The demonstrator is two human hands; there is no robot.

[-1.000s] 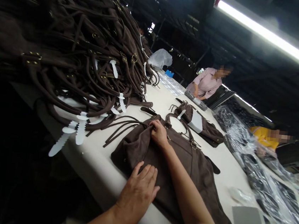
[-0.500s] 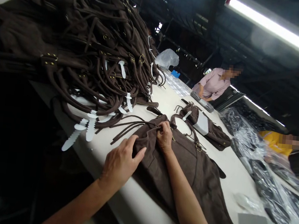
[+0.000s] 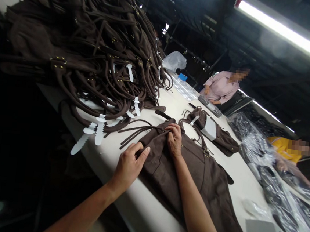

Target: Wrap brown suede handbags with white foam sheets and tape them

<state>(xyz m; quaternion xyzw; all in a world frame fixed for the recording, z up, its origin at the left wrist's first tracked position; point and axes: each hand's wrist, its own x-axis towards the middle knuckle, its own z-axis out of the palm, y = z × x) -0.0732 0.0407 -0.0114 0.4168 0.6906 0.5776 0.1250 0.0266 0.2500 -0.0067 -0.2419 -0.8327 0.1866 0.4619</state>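
Pinching left edge of brown bag [image 3: 193, 171] with left grip [image 3: 129, 165], thumb and forefinger nipping fabric fold. Clamping bag's top hem with right grip [image 3: 174, 139], fingers curling tight beside strap base. Lying flat on white desk [image 3: 145, 211] under both grips. Trailing left of right grip: loose straps [image 3: 135, 130]. Heaping beyond left grip: pile of brown bags [image 3: 95, 50]. Resting beyond right grip: second bag [image 3: 220, 137] with grey card.

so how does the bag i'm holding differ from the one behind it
The nearer bag lies spread flat, gripped by left hand and right hand; the farther bag sits untouched, more bunched. The farther bag carries a grey card; the nearer bag shows none. Both are dark brown with strap handles.
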